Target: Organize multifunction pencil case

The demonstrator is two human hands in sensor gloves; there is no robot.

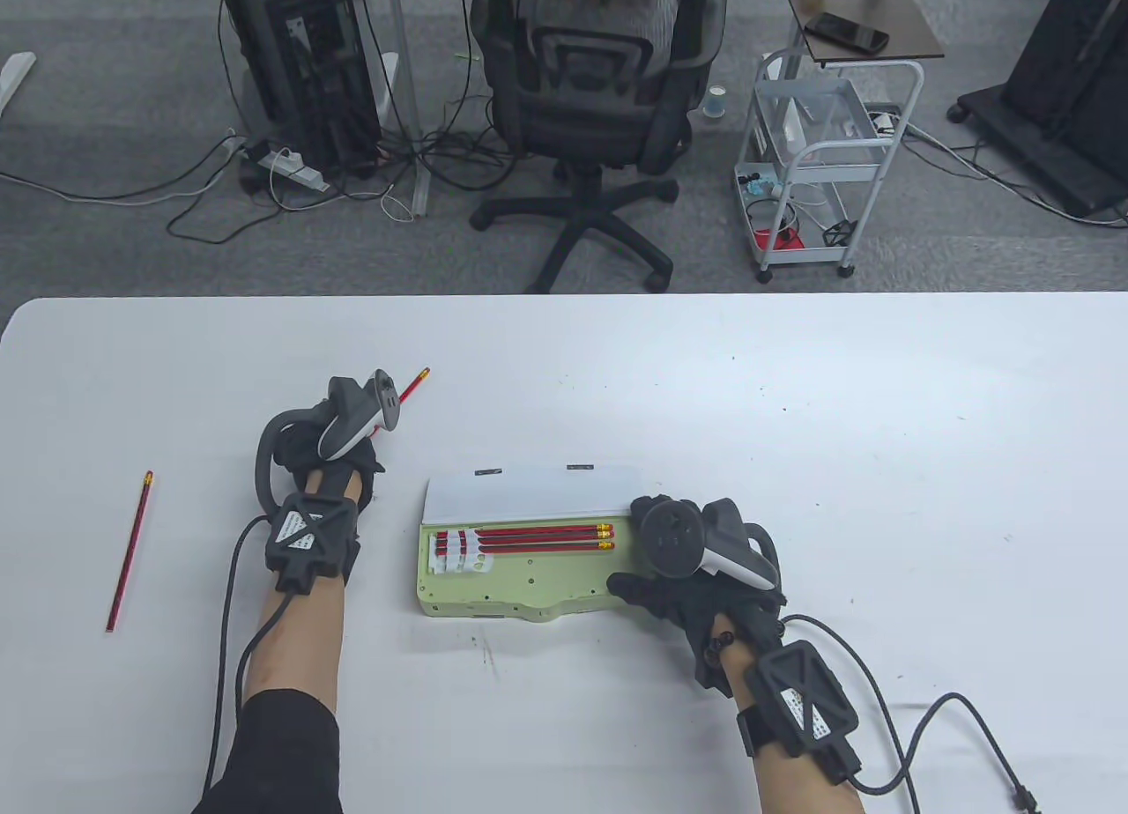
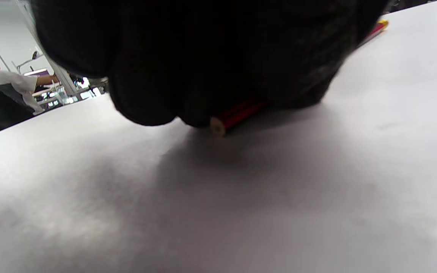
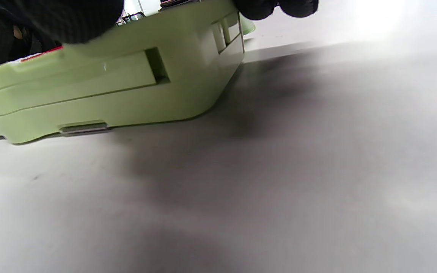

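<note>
Tabletop [image 1: 793,409]: white, wide, rounded far-left corner.
Pencil case [image 1: 511,585]: pale green, open, near the middle; white lid [image 1: 538,495] folded back on the far side.
Pencils in case [image 1: 546,536]: three red ones, side by side in white clips, eraser ends toward the right.
Left hand [image 1: 330,462]: gloved, tracker on its back, left of the case; fingers hidden under the tracker.
Held pencil [image 1: 412,385]: red, its eraser end pokes out beyond the left hand, pointing far-right.
Loose pencil [image 1: 129,551]: red, lies alone at far left, well apart from the case.
Right hand [image 1: 696,576]: gloved, at the case's right end, fingers touching its near-right corner.
Beyond the tabletop: office chair [image 1: 590,100], white trolley [image 1: 820,162], cables on grey floor.
</note>
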